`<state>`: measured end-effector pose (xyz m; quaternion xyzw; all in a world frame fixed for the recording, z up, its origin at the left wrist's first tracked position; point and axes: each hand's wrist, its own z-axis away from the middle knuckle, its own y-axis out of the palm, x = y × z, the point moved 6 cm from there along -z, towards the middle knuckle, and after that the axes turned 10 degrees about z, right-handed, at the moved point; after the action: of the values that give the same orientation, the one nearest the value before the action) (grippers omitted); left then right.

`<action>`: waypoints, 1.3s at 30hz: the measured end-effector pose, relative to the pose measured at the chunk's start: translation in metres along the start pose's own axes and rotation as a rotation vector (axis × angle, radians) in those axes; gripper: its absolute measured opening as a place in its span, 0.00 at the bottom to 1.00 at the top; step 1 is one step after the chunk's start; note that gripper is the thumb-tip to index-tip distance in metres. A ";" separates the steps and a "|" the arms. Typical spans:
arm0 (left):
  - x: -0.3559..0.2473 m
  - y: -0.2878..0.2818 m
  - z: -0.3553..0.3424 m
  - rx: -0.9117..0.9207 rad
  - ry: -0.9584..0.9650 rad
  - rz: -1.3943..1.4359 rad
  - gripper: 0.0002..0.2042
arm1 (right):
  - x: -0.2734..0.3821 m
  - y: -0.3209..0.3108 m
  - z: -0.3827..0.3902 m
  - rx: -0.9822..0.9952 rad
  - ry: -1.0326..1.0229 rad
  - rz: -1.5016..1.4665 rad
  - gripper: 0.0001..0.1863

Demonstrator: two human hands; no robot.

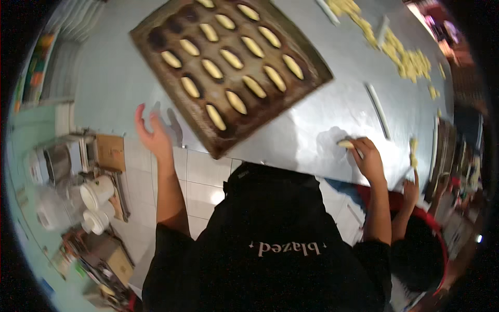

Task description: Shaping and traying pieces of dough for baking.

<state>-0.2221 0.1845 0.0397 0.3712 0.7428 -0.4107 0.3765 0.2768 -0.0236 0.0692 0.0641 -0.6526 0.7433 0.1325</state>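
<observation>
My right hand [367, 156] pinches a small pale piece of dough [345, 144] just above the metal table, to the right of the baking tray. My left hand [154, 136] is raised by the table's edge, left of the tray, with its fingers apart and nothing in it. Between the hands, farther back, lies a dark, stained baking tray [228, 136]. Rows of slim, pointed dough pieces [215, 117] sit on it, each in line with the others. Dark spots without dough show at its far left corner.
A white rod [378, 111] lies on the metal table [291, 130] to the right. Beyond it are a heap of dough pieces [410, 61] and another rod [383, 32]. At right, a co-worker's hand [410, 190] touches a dough strip [414, 152]. White buckets [97, 192] stand at left.
</observation>
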 end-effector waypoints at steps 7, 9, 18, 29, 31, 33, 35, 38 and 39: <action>0.045 0.030 -0.009 0.213 -0.126 -0.749 0.31 | 0.171 -0.061 -0.191 0.043 -0.553 0.187 0.11; 0.049 0.030 -0.009 0.208 -0.151 -0.740 0.31 | 0.239 -0.098 -0.248 -0.343 -0.698 0.010 0.11; 0.043 0.037 -0.011 0.231 -0.162 -0.745 0.32 | 0.283 0.064 -0.427 -0.466 -0.202 0.111 0.15; 0.044 0.033 -0.010 0.249 -0.162 -0.768 0.34 | 0.300 0.071 -0.455 -0.263 -0.188 0.046 0.18; 0.044 0.041 -0.010 0.269 -0.132 -0.748 0.34 | 0.290 0.047 -0.432 -0.473 -0.242 0.024 0.19; 0.050 0.039 -0.011 0.264 -0.137 -0.784 0.34 | 0.276 0.015 -0.393 -0.436 -0.269 -0.059 0.19; 0.053 0.036 -0.012 0.270 -0.160 -0.821 0.35 | 0.233 -0.020 -0.341 -0.592 -0.363 -0.131 0.17; 0.052 0.028 -0.013 0.271 -0.132 -0.896 0.33 | 0.091 -0.048 -0.256 -0.783 -0.063 0.089 0.19; 0.067 0.008 -0.017 0.194 -0.143 -0.765 0.30 | 0.039 -0.044 -0.224 -0.837 0.087 0.216 0.20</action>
<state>-0.2486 0.2190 -0.0146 0.0720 0.7571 -0.6144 0.2102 0.2694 0.2067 0.0902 -0.0949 -0.8945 0.4261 0.0959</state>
